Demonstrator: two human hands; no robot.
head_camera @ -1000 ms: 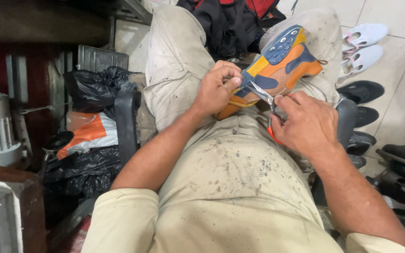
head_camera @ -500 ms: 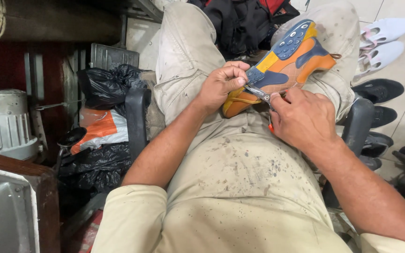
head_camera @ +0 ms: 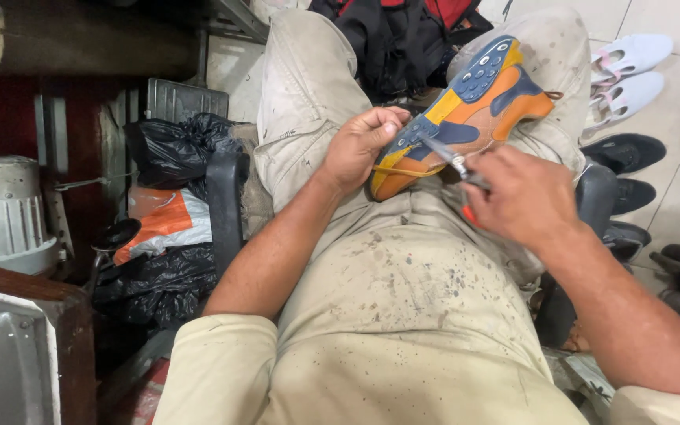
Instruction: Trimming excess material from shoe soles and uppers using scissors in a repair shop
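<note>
Shoe [head_camera: 466, 118] sole-up on our lap | left hand [head_camera: 360, 145] fingers closed on heel, keep it braced | right hand [head_camera: 525, 197] fingers wrapped on awl [head_camera: 446, 157], tip at sole edge; we judge short, steady strokes best

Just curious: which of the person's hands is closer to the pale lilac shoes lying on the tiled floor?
Right. The right hand sits below-left of the pale lilac shoes; the left hand is farther left, past the orange shoe.

Orange, blue and yellow shoe sole [head_camera: 466, 110], speckled beige trousers [head_camera: 403, 315], pale lilac shoes [head_camera: 627, 71]

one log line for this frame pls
left hand: steadies shoe on lap | right hand: grip on pliers at sole edge
</note>
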